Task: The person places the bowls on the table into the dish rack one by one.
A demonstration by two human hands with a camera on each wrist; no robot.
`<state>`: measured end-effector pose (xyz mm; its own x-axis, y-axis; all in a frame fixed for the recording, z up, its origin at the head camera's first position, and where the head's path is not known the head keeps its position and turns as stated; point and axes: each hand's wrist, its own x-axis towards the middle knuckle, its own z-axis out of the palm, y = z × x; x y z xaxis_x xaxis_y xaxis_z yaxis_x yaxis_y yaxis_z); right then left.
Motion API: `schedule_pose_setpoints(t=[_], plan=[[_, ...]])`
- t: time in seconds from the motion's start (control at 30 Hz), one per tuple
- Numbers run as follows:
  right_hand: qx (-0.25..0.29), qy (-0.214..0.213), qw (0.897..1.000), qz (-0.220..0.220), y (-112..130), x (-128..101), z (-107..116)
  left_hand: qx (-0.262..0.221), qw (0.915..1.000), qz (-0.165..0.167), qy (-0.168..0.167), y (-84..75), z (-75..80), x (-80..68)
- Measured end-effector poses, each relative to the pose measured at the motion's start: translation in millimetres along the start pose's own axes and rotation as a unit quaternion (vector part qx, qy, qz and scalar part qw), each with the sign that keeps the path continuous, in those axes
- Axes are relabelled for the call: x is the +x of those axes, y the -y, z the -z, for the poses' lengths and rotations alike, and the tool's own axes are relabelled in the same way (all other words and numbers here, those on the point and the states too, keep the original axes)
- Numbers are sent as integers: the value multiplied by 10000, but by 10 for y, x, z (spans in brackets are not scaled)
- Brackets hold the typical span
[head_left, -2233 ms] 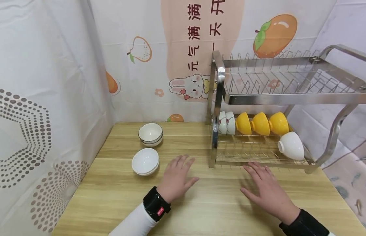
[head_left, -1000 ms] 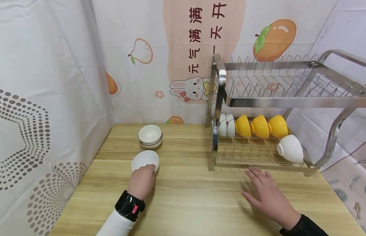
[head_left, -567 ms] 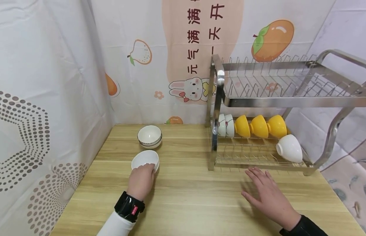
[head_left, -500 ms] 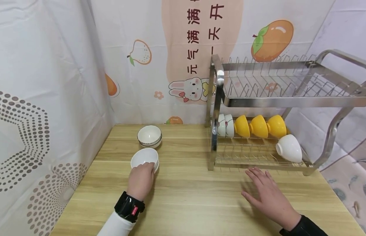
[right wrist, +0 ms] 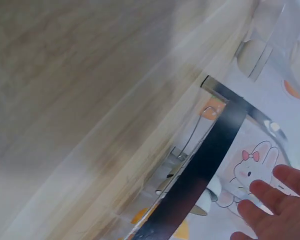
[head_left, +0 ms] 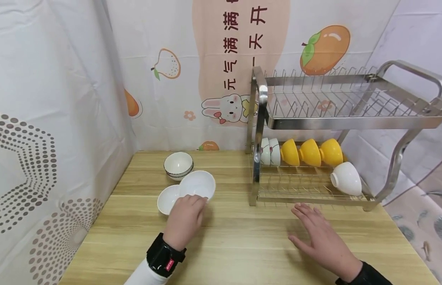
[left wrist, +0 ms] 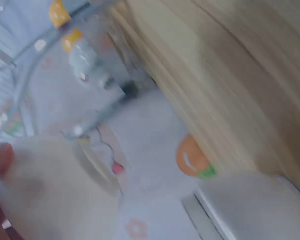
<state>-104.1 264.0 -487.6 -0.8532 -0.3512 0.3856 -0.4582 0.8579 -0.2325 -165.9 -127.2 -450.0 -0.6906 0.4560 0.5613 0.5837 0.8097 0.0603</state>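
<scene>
My left hand (head_left: 185, 219) grips the near rim of a plain white bowl (head_left: 197, 185) and holds it lifted and tilted above the wooden table (head_left: 242, 245). Another white bowl (head_left: 167, 199) sits on the table just left of it. A stack of rimmed white bowls (head_left: 178, 165) stands farther back. In the blurred left wrist view the held bowl (left wrist: 50, 190) fills the lower left. My right hand (head_left: 318, 241) lies flat and open on the table before the steel dish rack (head_left: 263, 118); its fingers (right wrist: 272, 200) show in the right wrist view.
The rack's lower shelf holds two patterned white bowls (head_left: 270, 151), three yellow bowls (head_left: 310, 152) and one white bowl (head_left: 346, 179) on their sides. Its upper shelf (head_left: 342, 103) is bare wire. Printed curtains (head_left: 46, 99) close off the left and back.
My left hand moved from the table to the near white bowls, gripped the top one and lifted it up and to the right. The right hand stayed flat.
</scene>
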Motion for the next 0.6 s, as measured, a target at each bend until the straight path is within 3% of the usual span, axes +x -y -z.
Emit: schedule_pose_setpoints(t=[0.13, 0.33, 0.47, 0.6], plan=[[38, -139, 9994, 326, 84, 16, 34, -342, 9937, -964, 451, -187, -26, 43], [178, -277, 9959, 845, 230, 30, 84, -415, 9687, -2186, 1100, -542, -128, 81], [285, -156, 9925, 1178, 328, 25, 102, -199, 9506, -2873, 1162, -759, -194, 99], [500, -145, 9838, 1717, 405, 22, 96, -208, 9387, -3227, 1192, -916, -250, 109]])
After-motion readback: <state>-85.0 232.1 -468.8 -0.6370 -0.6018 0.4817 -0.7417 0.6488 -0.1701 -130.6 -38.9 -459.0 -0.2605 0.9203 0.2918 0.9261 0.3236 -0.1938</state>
